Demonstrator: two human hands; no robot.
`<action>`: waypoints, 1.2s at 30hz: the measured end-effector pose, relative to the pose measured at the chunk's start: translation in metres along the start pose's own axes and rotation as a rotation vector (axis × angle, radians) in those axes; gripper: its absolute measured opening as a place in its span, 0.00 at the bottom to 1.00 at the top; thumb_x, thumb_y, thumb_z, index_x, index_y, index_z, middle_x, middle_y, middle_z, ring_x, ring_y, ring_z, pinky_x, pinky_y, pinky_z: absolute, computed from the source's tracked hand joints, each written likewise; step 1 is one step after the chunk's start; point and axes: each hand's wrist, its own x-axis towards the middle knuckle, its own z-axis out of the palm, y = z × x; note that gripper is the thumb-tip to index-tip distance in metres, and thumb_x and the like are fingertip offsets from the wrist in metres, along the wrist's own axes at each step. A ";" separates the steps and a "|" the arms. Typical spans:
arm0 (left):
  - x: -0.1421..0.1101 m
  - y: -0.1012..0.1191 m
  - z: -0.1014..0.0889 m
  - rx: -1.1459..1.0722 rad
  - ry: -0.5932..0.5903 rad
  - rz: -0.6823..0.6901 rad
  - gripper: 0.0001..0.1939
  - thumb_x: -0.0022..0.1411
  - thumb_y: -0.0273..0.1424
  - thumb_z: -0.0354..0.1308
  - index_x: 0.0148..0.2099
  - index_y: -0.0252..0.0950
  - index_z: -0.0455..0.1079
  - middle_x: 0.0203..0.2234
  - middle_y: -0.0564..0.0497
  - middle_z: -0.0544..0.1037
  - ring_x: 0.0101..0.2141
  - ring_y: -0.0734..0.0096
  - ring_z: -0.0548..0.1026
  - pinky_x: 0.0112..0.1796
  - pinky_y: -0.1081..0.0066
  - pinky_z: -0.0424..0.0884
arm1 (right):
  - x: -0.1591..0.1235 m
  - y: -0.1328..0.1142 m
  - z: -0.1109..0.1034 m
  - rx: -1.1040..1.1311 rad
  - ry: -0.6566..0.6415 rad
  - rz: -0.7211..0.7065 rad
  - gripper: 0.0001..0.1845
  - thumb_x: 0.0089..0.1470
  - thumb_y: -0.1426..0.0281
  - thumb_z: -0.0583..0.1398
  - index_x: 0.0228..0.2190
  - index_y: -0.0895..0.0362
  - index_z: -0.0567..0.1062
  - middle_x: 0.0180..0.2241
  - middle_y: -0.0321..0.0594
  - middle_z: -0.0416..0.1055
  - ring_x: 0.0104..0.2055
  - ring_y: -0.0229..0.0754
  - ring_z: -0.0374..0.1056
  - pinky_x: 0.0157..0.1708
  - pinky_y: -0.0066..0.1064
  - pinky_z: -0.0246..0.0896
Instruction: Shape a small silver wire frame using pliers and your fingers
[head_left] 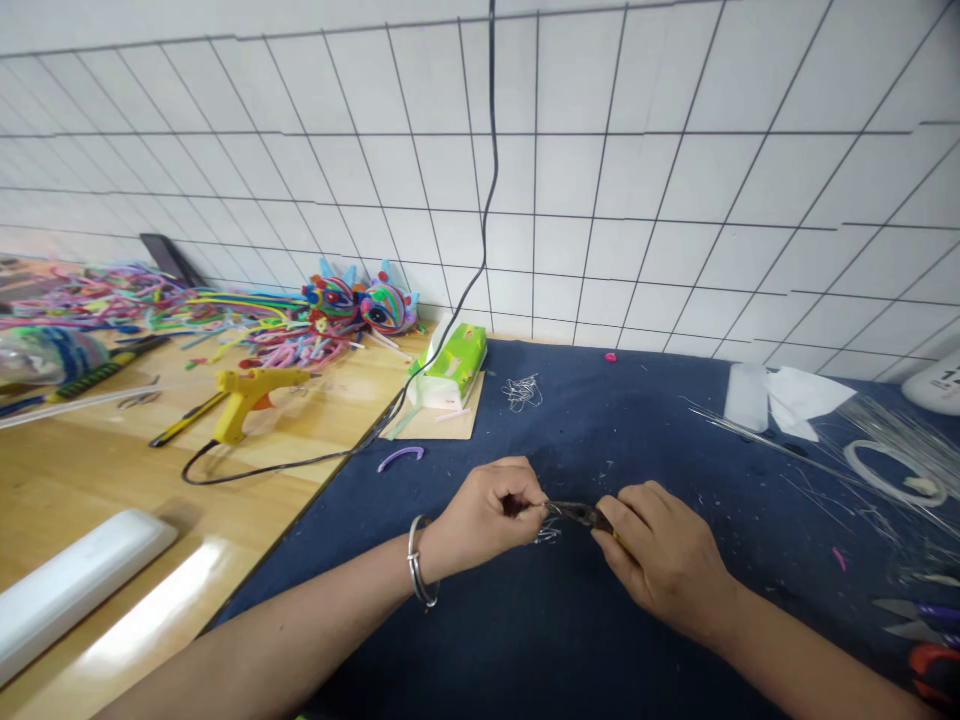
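Observation:
My right hand (664, 550) is wrapped round the handles of a pair of pliers (577, 512), whose dark jaws point left. A bit of yellow handle shows under the fingers. Thumb and forefinger of my left hand (487, 515) pinch a thin piece of wire (553, 508) right at the jaw tips. Most of that wire is hidden by the fingers. Just below the jaws, a few bent wire pieces (549, 535) lie on the dark blue cloth (480, 610). Farther back rests a small tangle of wire (523, 392).
On the left wooden table (247, 530) are a yellow glue gun (244, 400), a utility knife (187, 418) and colourful pipe cleaners (289, 345). A green tissue pack (461, 365) stands at the back. Straight wires (892, 450) and scissors (926, 610) lie at right. A black cable (487, 200) hangs down the wall.

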 end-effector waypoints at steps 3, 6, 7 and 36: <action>-0.002 0.002 0.002 0.062 0.075 0.026 0.07 0.48 0.19 0.53 0.22 0.32 0.65 0.19 0.54 0.65 0.22 0.79 0.63 0.24 0.77 0.60 | 0.001 -0.004 0.000 -0.005 0.003 0.032 0.09 0.53 0.69 0.54 0.36 0.60 0.71 0.28 0.42 0.63 0.30 0.40 0.59 0.32 0.34 0.58; -0.005 0.003 0.006 0.126 0.154 0.058 0.06 0.49 0.19 0.53 0.22 0.32 0.66 0.18 0.54 0.65 0.22 0.78 0.63 0.24 0.77 0.59 | 0.001 -0.008 0.002 -0.007 0.018 0.059 0.09 0.53 0.69 0.54 0.36 0.60 0.71 0.29 0.42 0.63 0.30 0.40 0.60 0.32 0.34 0.58; -0.005 0.003 0.007 0.149 0.179 0.066 0.06 0.48 0.19 0.53 0.22 0.32 0.66 0.18 0.54 0.65 0.22 0.78 0.63 0.24 0.77 0.59 | 0.001 -0.009 0.002 -0.010 0.025 0.065 0.10 0.54 0.69 0.54 0.36 0.60 0.70 0.29 0.43 0.64 0.31 0.40 0.60 0.32 0.34 0.58; -0.001 -0.004 0.003 0.031 0.091 0.021 0.07 0.50 0.20 0.53 0.22 0.32 0.63 0.19 0.54 0.64 0.22 0.79 0.63 0.24 0.78 0.59 | 0.002 -0.001 0.002 0.344 -0.112 0.191 0.10 0.56 0.68 0.51 0.38 0.57 0.70 0.28 0.38 0.65 0.29 0.36 0.62 0.30 0.28 0.58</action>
